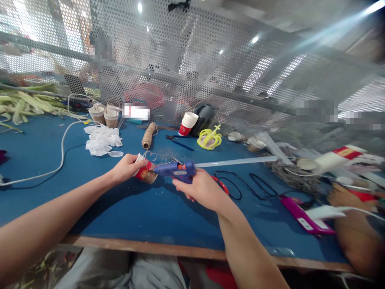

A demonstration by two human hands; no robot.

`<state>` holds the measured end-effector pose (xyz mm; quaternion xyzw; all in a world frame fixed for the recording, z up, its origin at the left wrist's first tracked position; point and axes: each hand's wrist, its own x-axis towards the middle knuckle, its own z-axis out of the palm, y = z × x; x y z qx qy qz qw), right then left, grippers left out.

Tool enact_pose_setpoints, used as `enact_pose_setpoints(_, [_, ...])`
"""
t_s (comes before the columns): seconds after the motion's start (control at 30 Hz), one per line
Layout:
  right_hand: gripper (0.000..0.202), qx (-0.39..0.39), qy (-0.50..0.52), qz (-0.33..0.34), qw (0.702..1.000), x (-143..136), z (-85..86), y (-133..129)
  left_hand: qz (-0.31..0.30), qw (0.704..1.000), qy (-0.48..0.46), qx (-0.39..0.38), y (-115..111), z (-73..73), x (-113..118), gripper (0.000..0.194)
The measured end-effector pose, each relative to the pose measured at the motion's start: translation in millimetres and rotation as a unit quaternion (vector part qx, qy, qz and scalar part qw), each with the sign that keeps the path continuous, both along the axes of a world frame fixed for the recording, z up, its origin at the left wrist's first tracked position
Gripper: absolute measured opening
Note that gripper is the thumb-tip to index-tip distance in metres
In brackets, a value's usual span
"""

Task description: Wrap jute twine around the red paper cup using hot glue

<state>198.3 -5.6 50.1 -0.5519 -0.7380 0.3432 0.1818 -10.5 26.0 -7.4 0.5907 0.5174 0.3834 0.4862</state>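
My left hand (128, 167) grips a red and white paper cup (141, 171), tipped on its side above the table. Brown twine is wound round the cup's lower end. In my right hand (200, 188) is a blue hot glue gun (177, 170), its nozzle at the twine-wrapped part of the cup; I cannot tell if it touches. A long clear glue stick (237, 162) juts from the gun's back. Behind the cup lies a spool of twine (148, 136), with a loose strand leading toward the cup.
Blue-handled pliers (182, 143), stacked paper cups (188, 123) and a yellow crown (209, 139) stand toward the back. White crumpled cloth (102, 139) and small twine-wrapped baskets (111, 116) are at left. A purple power strip (306, 216) and another person's arm (357, 228) are at right.
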Motion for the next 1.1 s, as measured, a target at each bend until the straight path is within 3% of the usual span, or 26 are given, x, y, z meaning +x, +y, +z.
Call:
enact_pose_setpoints(0.53, [0.021,0.01,0.007,-0.005,1.0,-0.8,1.7,1.5,0.003,1.0,0.02,0.02,0.9,-2.7,-0.4,0.039])
enact_pose_setpoints(1.1, [0.022,0.027,0.037,-0.038,0.998,2.8,0.8,6.9,-0.073,0.989,0.045,0.117,-7.7,-1.3,-3.8,0.041])
